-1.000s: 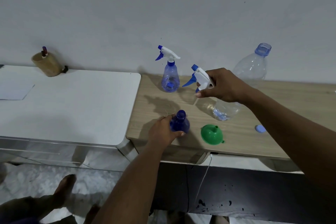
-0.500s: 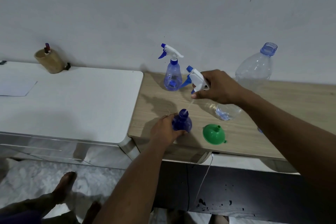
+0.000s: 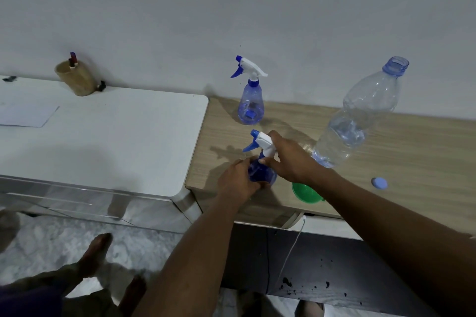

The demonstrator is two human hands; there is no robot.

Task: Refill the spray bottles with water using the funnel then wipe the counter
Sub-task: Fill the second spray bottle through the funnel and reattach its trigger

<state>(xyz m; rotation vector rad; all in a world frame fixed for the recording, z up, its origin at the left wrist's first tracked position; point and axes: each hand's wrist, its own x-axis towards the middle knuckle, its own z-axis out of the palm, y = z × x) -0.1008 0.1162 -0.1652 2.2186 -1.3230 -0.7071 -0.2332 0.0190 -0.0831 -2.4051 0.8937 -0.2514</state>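
- While the left hand wraps the body of the near bottle at the front edge of the wooden bench, the right hand holds the trigger head at that bottle's neck; it sits on top, whether threaded home I cannot tell.
- Left grip: fingers curled round the lower body, pressed on the plastic. Right grip: thumb and fingers pinching the head's collar.
- Handling, judged: body is thin clear-blue plastic, so it will dent under a hard squeeze. How much water it holds is not readable, since the hand covers it. If it holds water it will be moderately heavy and bottom-weighted; if wet outside, slippery.
- Best hold for tightening: the body low and broad with the left, the collar (not the trigger lever or nozzle) with the right. The lever is a thin moving part and would flex.
- Far bottle stands upright by the wall with its head on, well apart from both hands; its water level is unclear.
- Water bottle stands uncapped to the right, water only in its lower part. Tall, soft-walled and light at that fill: likely to tip if knocked by the right forearm, which passes near it. Its cap lies loose on the bench.
- Funnel lies mouth-down just beside the near bottle, partly under the right wrist. Rigid, light, easy to take by the spout.
- No cloth visible for the wipe.
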